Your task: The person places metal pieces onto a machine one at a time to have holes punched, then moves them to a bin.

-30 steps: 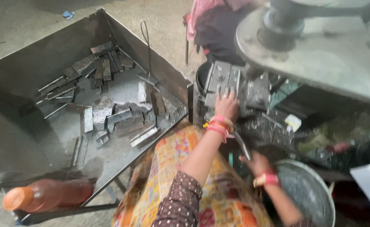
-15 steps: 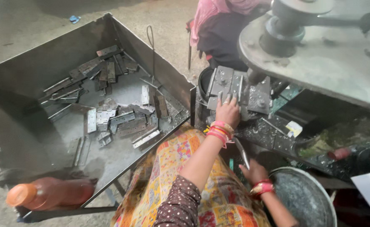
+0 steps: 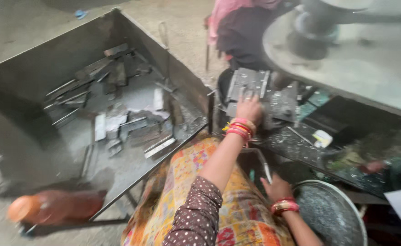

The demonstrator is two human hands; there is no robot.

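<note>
Left hand [image 3: 249,109] up on the stack of grey metal plates [image 3: 254,83], beside the big round machine part [image 3: 346,59]. Fingers [image 3: 245,96] spread and laid flat on the top plate, touching it, not closed around anything. A bit blurry, so hard to be sure about the tips.

Right hand [image 3: 277,187] low down, just beside the rim of the round metal pan [image 3: 346,198]. Close to a thin metal strip [image 3: 266,171] too. Fingers half curled; cannot tell if holding the strip or only near it.

Not much different from a second ago. Left hand still on the same plates, only a tiny bit higher. Right hand slid a little toward the lap and the yellow patterned cloth [image 3: 191,182]. Plates still in their stack, none lifted. So, as a guess: the work on the plates is only just starting, with the left hand feeling for one.

On the left, a big open metal bin [image 3: 36,68], well apart from both hands. Inside, lots of loose metal pieces [image 3: 118,120], lying flat and mixed up. Below the bin, an orange bottle [image 3: 54,207] on its side on the floor.

Up top, another person in pink and dark cloth [image 3: 241,27], just behind the plates.
</note>
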